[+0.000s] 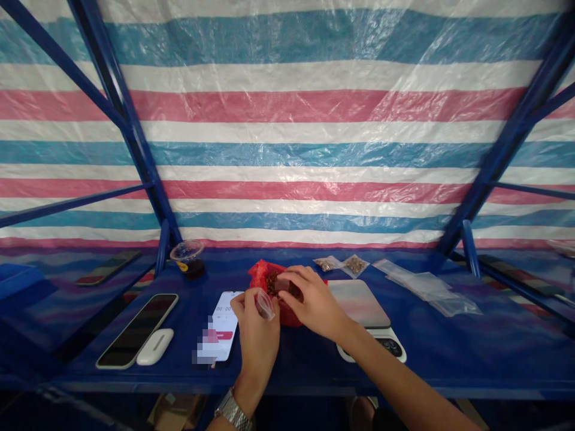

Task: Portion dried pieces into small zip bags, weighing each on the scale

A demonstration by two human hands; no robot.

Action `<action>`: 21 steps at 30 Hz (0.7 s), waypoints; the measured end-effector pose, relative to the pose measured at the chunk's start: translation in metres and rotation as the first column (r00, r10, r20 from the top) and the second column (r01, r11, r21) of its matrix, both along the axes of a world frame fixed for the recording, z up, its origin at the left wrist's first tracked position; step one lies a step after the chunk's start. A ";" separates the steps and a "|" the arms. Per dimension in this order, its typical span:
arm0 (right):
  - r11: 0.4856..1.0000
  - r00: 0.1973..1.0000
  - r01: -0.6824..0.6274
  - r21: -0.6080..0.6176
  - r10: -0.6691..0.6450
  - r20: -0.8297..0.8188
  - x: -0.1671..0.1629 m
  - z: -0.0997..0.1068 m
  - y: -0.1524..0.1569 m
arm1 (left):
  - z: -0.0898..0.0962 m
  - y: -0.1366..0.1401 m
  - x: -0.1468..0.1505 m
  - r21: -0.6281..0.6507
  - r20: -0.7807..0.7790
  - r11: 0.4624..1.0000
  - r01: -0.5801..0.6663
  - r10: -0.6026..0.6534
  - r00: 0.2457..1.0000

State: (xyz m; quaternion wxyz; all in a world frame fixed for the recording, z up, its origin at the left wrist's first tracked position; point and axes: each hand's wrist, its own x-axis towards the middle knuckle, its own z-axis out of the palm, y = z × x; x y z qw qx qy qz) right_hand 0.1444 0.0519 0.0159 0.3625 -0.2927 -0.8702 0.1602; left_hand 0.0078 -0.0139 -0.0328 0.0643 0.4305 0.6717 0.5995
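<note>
Red bag (287,314) of brown bits sits dead ahead, touching both hands: your right hand (314,302) is nearer, fingers pinched inside its mouth, while your left hand (256,329) grips a small clear pouch (265,304) just beside it.

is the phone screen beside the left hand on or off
On. The phone lying flat by the left hand shows a lit white screen with digits at the top, unlike the dark phone further left.

Blue table (471,353) — scale (359,302), phones (137,329)
</note>
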 end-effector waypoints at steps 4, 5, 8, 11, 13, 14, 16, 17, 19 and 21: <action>0.958 0.980 -0.169 -0.233 0.137 -0.145 0.000 0.015 -0.029 | 0.003 -0.001 0.003 0.055 -0.062 0.997 0.058 -0.054 0.997; 0.949 0.979 -0.167 -0.267 0.128 -0.156 0.002 0.017 -0.033 | 0.004 -0.001 0.006 0.060 -0.066 0.995 0.075 -0.071 0.995; 0.936 0.979 -0.110 -0.333 0.044 -0.201 0.013 0.017 -0.031 | 0.008 0.001 0.019 0.061 -0.083 0.991 0.116 -0.110 0.990; 0.932 0.947 -0.045 -0.360 -0.075 -0.312 0.042 0.015 -0.013 | 0.010 0.002 0.034 0.076 -0.172 0.971 0.227 -0.212 0.962; 0.929 0.904 -0.001 -0.369 -0.157 -0.399 0.070 0.013 0.004 | 0.009 0.002 0.042 0.058 -0.225 0.947 0.316 -0.295 0.928; 0.922 0.889 0.024 -0.386 -0.196 -0.413 0.085 0.010 0.013 | 0.009 0.001 0.046 0.037 -0.242 0.935 0.353 -0.334 0.911; 0.890 0.896 0.090 -0.446 -0.268 -0.353 0.114 0.001 0.028 | 0.008 -0.001 0.051 -0.012 -0.260 0.914 0.407 -0.395 0.881; 0.874 0.912 0.125 -0.469 -0.288 -0.293 0.127 -0.005 0.033 | 0.007 -0.002 0.052 -0.031 -0.266 0.905 0.424 -0.417 0.869; 0.857 0.932 0.222 -0.465 -0.327 -0.157 0.146 -0.019 0.041 | 0.008 -0.003 0.054 -0.053 -0.275 0.896 0.441 -0.438 0.856; 0.861 0.919 0.353 -0.366 -0.392 -0.034 0.158 -0.032 0.044 | 0.008 -0.004 0.055 -0.077 -0.280 0.878 0.472 -0.473 0.835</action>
